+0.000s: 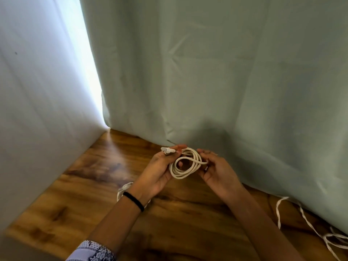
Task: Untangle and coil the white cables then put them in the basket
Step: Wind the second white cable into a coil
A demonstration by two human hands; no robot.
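A white cable (185,163) is wound into a small coil of several loops, held up over the wooden table (79,200). My left hand (158,172) grips the coil's left side, and a clear plug end (166,149) sticks out above its thumb. My right hand (216,170) pinches the coil's right side. Another white cable (123,189) lies on the table under my left wrist, mostly hidden. More loose white cable (310,225) trails along the right edge. No basket is in view.
A pale green curtain (216,72) hangs right behind the table, its hem resting on the far edge. A white sheet (37,110) closes off the left side, with a bright gap between them. A black band sits on my left wrist.
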